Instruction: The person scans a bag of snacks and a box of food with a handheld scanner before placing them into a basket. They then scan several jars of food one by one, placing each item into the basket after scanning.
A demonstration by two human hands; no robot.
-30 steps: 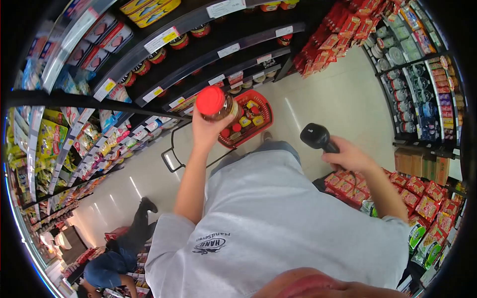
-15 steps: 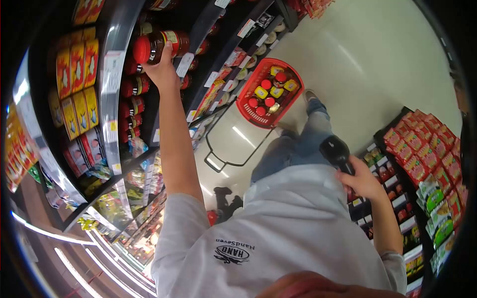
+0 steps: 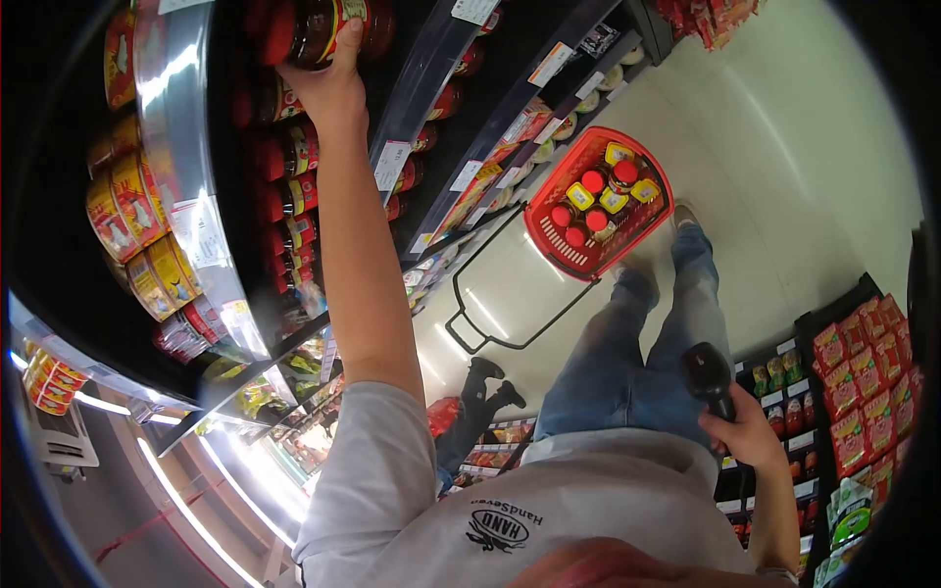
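My left hand (image 3: 331,93) is wrapped around a large dark glass jar with a red lid (image 3: 328,27), which lies tipped sideways at the shelf at upper left. The thumb presses on its yellow label. Below it stand more red-lidded jars (image 3: 299,191) in a row on the same dark shelf. In my right hand (image 3: 750,431), held near my hip, is a black handheld barcode scanner (image 3: 708,372), gripped by its handle. A red shopping basket (image 3: 549,186) on the floor contains several red-lidded jars (image 3: 593,181) and yellow-topped containers (image 3: 615,201).
A dark pull handle (image 3: 466,338) extends from the basket across the floor. Another person's legs (image 3: 466,421) show behind my left side. Stacked cans (image 3: 132,206) fill the shelf at left. Red packets (image 3: 867,363) are piled on a display at right.
The view has shifted and the shelf looks closer. My left hand, still around the jar, appears higher in view. My right hand keeps the scanner. The other person's legs show more.
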